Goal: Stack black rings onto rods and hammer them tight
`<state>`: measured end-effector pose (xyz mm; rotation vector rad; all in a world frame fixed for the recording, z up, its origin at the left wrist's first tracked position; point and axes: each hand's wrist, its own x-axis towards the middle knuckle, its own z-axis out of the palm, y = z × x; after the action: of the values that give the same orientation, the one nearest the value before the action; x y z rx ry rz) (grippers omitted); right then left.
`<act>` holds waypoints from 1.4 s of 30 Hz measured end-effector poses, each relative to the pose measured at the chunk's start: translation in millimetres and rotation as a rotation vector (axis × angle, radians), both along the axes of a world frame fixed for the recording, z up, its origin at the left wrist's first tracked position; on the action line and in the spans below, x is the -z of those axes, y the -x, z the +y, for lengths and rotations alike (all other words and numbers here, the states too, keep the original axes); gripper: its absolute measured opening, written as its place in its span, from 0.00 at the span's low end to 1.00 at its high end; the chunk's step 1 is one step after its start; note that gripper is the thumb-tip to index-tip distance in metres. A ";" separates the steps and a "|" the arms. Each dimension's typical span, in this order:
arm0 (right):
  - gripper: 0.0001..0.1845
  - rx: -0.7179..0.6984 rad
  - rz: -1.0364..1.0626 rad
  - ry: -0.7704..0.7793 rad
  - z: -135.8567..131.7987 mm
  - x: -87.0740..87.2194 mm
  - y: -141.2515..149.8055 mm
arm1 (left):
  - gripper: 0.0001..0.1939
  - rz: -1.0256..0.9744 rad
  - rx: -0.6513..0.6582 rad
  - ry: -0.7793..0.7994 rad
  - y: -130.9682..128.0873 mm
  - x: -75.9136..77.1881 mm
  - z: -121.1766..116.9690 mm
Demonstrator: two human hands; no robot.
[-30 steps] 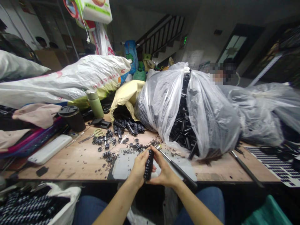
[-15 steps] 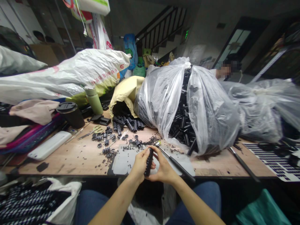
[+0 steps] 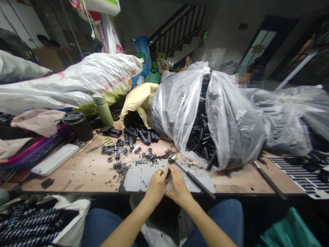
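My left hand (image 3: 155,187) and my right hand (image 3: 179,185) are pressed together at the table's front edge, over a grey mat (image 3: 136,176). Their fingers are closed round a black studded rod (image 3: 167,174), of which only a dark sliver shows between them. A ring sits on a left finger. A small hammer (image 3: 191,177) lies on the mat just right of my hands, head pointing away from me. Loose black rings and ridged black-and-white pieces (image 3: 118,154) are scattered beyond the mat.
A big clear bag of black tubes (image 3: 205,113) fills the table's middle, with a yellow sack (image 3: 138,101) spilling ridged pieces beside it. At left stand a green flask (image 3: 102,109), a dark cup (image 3: 77,125), scissors (image 3: 101,144) and a white case (image 3: 55,159). A person (image 3: 248,77) sits behind the bags.
The rod stood upright between my hands; now both hands have lowered and closed over it on the mat, hiding nearly all of it.
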<state>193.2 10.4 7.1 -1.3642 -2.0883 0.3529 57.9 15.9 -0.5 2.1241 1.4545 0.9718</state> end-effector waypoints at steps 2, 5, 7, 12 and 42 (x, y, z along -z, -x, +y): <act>0.29 0.166 -0.103 -0.034 1.5 1.7 -20.7 | 0.21 0.158 0.105 -0.082 6.4 5.4 2.0; 0.11 0.377 -0.239 -0.073 7.1 4.0 -53.7 | 0.18 0.307 0.193 -0.227 15.8 5.2 5.5; 0.13 0.381 -0.281 -0.070 10.2 5.7 -67.8 | 0.17 0.404 0.170 -0.293 18.8 1.5 6.2; 0.18 0.252 -0.124 0.217 -4.8 -16.5 -69.4 | 0.16 0.551 0.051 -0.316 16.4 -6.7 1.3; 0.19 0.026 -0.442 0.222 -68.0 -45.5 2.7 | 0.33 0.553 0.022 -0.165 -11.2 19.5 -24.8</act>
<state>190.5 -57.6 52.7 -1.7241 -2.4401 0.2984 69.1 -8.9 -20.0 2.6674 1.6277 0.5259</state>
